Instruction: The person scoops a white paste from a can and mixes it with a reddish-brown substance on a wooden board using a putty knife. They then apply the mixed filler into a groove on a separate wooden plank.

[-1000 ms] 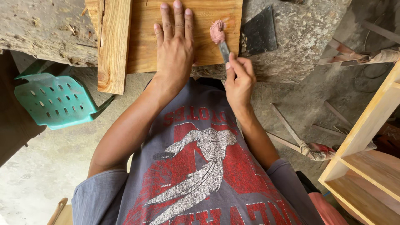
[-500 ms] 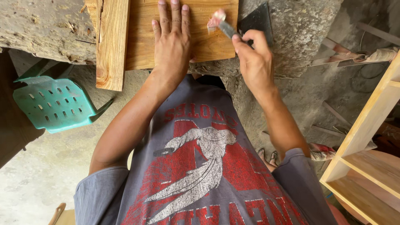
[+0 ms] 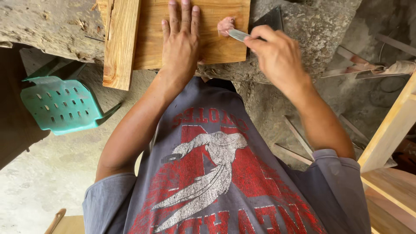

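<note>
My left hand [image 3: 181,43] lies flat, fingers spread, on a wooden panel [image 3: 216,41] that rests on a rough stone bench [image 3: 303,39]. My right hand [image 3: 275,54] grips a small putty knife [image 3: 237,34]; its metal blade carries a lump of pinkish filler [image 3: 225,25] and touches the panel's right part. A thicker wooden strip [image 3: 121,43] runs along the panel's left side and hangs over the bench edge.
A green plastic stool [image 3: 60,104] stands at the left on the concrete floor. A light wooden shelf frame [image 3: 390,143] rises at the right. A dark flat piece [image 3: 268,21] lies on the bench behind my right hand. Scrap strips [image 3: 368,71] lie at the far right.
My right hand has lifted away from my chest and swung right and forward, tilting the putty knife so the blade points left onto the panel. My left hand stayed pressed on the wood.
</note>
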